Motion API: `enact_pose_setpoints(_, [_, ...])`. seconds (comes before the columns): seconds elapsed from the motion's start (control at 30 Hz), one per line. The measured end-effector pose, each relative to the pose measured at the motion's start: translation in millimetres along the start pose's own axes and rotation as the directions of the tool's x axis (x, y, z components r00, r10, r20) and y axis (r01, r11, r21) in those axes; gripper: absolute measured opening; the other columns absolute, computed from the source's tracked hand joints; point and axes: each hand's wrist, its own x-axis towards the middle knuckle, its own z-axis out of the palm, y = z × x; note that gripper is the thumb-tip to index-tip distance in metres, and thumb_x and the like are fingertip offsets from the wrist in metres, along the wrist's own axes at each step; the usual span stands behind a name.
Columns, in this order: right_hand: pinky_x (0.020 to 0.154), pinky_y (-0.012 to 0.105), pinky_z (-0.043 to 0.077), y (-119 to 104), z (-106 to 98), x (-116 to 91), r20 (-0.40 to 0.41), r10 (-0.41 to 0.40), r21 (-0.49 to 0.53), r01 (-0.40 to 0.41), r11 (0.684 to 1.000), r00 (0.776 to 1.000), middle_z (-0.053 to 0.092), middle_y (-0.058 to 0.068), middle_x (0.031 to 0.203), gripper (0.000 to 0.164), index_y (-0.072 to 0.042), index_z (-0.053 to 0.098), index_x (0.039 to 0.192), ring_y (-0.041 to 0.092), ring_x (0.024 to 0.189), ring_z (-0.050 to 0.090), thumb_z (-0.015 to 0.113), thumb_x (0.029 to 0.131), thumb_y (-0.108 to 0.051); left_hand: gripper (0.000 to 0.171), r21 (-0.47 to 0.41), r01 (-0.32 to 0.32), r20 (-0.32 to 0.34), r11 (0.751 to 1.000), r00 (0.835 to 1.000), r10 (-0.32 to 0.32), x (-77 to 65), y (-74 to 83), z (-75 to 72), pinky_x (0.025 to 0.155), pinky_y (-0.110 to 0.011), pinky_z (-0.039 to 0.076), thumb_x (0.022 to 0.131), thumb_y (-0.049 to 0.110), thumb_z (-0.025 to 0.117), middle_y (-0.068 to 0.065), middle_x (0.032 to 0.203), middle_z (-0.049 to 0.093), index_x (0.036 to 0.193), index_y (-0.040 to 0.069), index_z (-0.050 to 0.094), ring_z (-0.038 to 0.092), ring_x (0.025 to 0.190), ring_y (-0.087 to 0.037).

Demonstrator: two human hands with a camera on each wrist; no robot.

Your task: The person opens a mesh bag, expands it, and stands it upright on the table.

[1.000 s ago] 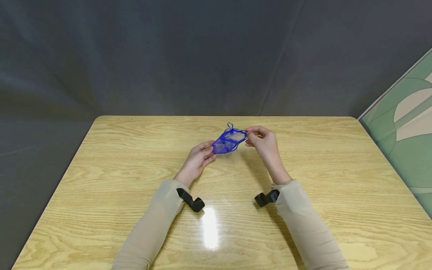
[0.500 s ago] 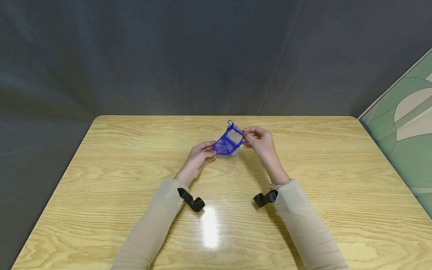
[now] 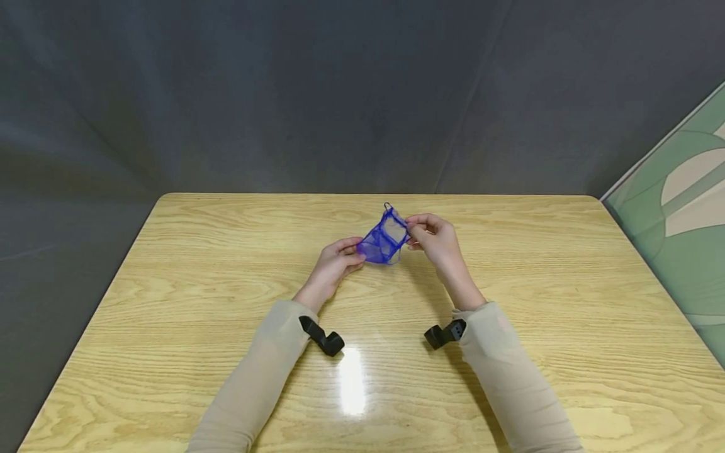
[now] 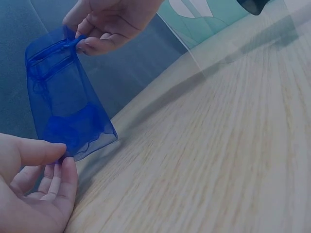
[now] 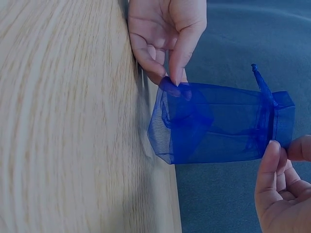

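Note:
A small sheer blue drawstring pouch (image 3: 381, 245) is stretched between both hands above the table. My left hand (image 3: 333, 267) pinches a corner at its closed bottom end, thumb on top. With thumb and fingertips, my right hand (image 3: 438, 239) pinches the edge near its mouth. In the left wrist view, the pouch (image 4: 68, 97) hangs slanted, its ribbon gathered near the mouth and a darker blue bunched patch toward the bottom. The right wrist view shows the see-through fabric of the pouch (image 5: 218, 124) spread flat, with a knotted ribbon end (image 5: 260, 80) sticking out beside the mouth.
The wood-grain table (image 3: 226, 352) has a bright light reflection in front of the hands. A dark grey curtain (image 3: 340, 94) stands behind its back edge, and a green patterned panel (image 3: 685, 220) is at the right. Black cameras sit on both wrists.
The right hand has shifted slightly left, and the mouth of the pouch has turned and spread into a wider, flatter shape. The left hand has barely moved; both keep their hold.

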Motion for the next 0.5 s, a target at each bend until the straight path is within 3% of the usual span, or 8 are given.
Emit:
enact_pose_setpoints(0.3, [0.06,0.012,0.052,1.4,1.0,0.4,-0.002,-0.004,0.001,0.004,1.0,1.0,0.058,-0.013,0.077,0.026,0.013,0.056,0.113,-0.001,0.061,0.055,0.049,0.093,-0.003,0.047,0.081,-0.031,-0.009,0.996,0.999,0.031,-2.0,0.2,1.5,0.071,-0.013,0.052,0.086,-0.013,0.055,-0.004,0.099,0.054,0.131,-0.007,0.049,0.055,0.081,-0.006])
enact_pose_setpoints(0.5, [0.06,0.013,0.053,2.1,2.0,0.0,0.0,0.001,-0.01,-0.001,1.0,1.0,0.058,-0.008,0.081,0.026,0.011,0.057,0.114,0.0,0.062,0.055,0.049,0.093,-0.004,0.046,0.171,-0.065,-0.009,0.983,0.998,0.068,-2.5,-1.1,1.5,0.076,-0.016,0.053,0.083,-0.011,0.058,-0.01,0.107,0.057,0.129,-0.005,0.051,0.055,0.086,-0.009])
